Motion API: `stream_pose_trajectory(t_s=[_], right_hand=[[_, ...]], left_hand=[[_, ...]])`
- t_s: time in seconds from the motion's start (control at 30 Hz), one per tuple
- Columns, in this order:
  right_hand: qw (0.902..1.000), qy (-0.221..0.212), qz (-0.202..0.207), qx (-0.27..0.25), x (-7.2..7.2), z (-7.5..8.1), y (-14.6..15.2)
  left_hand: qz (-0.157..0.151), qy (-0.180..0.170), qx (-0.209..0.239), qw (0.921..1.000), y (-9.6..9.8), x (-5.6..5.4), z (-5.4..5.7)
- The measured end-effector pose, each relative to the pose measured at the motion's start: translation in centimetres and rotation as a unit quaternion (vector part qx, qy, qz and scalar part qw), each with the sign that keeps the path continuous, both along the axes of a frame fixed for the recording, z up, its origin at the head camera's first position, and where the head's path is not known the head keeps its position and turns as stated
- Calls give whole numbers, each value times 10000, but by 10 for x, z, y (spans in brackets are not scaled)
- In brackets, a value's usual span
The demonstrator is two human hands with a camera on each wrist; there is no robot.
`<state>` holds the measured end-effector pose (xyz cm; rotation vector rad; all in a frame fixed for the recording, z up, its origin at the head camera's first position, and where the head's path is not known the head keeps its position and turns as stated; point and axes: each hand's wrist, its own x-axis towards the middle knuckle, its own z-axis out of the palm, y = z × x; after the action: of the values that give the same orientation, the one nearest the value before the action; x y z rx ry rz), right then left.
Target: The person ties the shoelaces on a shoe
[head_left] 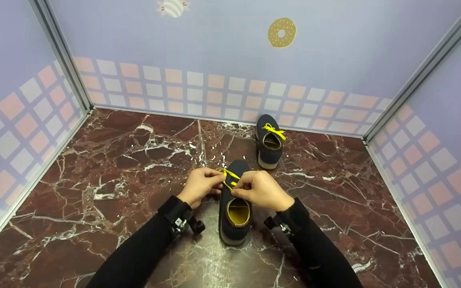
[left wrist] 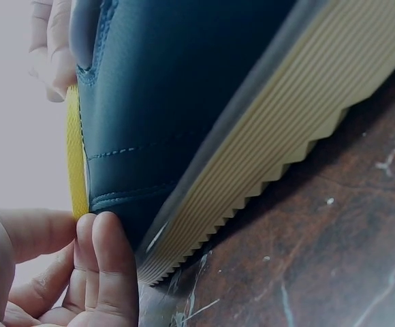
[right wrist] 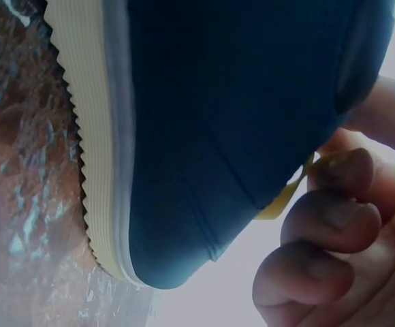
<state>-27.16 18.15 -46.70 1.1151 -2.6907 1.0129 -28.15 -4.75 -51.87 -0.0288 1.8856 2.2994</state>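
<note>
A dark shoe (head_left: 230, 234) with a yellow lining stands on the floor between both hands, its toe pointing away from me. Over its front runs a yellow shoelace (left wrist: 78, 157). My left hand (head_left: 203, 186) pinches the lace between thumb and fingertips at the shoe's left side. On the right side, my right hand (head_left: 264, 190) has its fingers curled and grips the lace near the shoe's opening. In the right wrist view only a short bit of lace (right wrist: 279, 201) shows beside the curled fingers.
A second dark shoe (head_left: 268, 160), its yellow lace tied in a bow, stands farther back near the rear wall (head_left: 222, 52). White specks are scattered on the reddish marbled floor (head_left: 106, 224). Panels with metal-framed corners close in the left and right sides.
</note>
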Motion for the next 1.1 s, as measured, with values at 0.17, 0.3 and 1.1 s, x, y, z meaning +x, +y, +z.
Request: stream_pose_trajectory(t_s=[0.17, 0.3, 1.1], right_hand=[[9999, 50, -140, -33, 1, -1, -2], [9998, 32, -208, -42, 1, -2, -3], [9996, -168, -219, -30, 1, -1, -3]], left_hand=[[-57, -60, 86, 9999, -2, -1, 2], [-176, -138, 6, 9998, -6, -3, 4], [-529, 2374, -4294, 8697, -37, -42, 2]])
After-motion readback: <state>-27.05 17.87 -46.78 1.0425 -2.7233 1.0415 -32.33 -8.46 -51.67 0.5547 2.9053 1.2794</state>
